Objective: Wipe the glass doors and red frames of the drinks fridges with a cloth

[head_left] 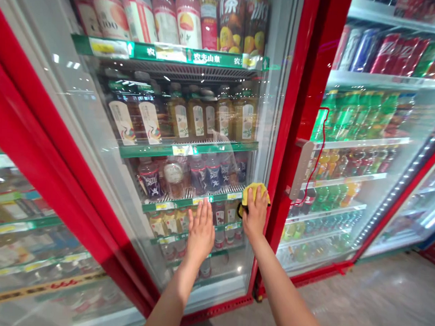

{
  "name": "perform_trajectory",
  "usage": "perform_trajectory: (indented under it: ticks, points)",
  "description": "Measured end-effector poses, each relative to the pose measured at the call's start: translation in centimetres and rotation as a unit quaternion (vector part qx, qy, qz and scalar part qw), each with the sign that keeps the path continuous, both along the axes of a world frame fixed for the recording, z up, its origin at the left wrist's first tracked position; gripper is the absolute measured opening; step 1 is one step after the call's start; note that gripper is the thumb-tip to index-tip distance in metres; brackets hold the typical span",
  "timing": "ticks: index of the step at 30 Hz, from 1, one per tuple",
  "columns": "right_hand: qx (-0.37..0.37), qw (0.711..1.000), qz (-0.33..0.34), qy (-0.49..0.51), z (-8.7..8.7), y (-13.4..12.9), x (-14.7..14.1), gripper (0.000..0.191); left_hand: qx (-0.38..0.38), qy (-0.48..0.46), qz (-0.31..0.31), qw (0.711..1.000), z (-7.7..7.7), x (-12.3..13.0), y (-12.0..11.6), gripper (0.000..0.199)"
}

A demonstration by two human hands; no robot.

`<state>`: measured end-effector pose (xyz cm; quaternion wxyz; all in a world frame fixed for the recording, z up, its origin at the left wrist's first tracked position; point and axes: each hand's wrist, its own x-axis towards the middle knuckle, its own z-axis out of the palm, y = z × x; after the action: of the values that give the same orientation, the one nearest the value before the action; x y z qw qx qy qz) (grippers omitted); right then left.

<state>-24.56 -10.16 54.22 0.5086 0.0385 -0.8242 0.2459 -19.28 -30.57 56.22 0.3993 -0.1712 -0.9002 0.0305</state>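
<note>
My right hand [255, 215] presses a yellow cloth [245, 197] with dark edging against the glass door [265, 112] of a drinks fridge, close to the red door frame [280, 170]. Its fingers lie over the cloth. To the left, my left hand [201, 231] is open, fingers stretched upward and palm toward the same glass. Whether that palm touches the pane, I cannot tell. Behind the glass, bottled drinks [213, 173] stand on green-edged shelves [189, 150]. Reflections of lights and of a hand show on the pane.
A neighbouring fridge on the right holds cans [388, 54] and green bottles [365, 108]. A grey door handle [301, 169] and a red cord [323, 138] are on its near side. Another red-framed fridge [60, 162] stands left. Grey floor [387, 292] lies at lower right.
</note>
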Motion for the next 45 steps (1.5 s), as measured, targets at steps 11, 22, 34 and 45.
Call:
perform_trajectory:
  ticks: [11,22,34,45]
  points:
    - [-0.008,0.998,0.041,0.052,-1.0,5.5,-1.3,0.094,-0.037,0.016,-0.017,0.999,0.3,-1.5,4.0,0.085]
    - [-0.041,0.991,0.08,0.095,3.8,7.3,-3.3,0.091,-0.038,-0.007,0.0,0.999,0.3,-2.1,6.3,0.08]
    - [-0.032,0.983,0.094,0.153,6.9,8.3,-4.1,0.087,-0.03,0.017,-0.033,0.999,2.8,-2.9,8.2,0.085]
    - [0.087,0.985,0.107,0.104,5.1,8.3,-2.7,0.079,0.0,0.022,-0.014,1.0,3.9,-2.3,5.7,0.089]
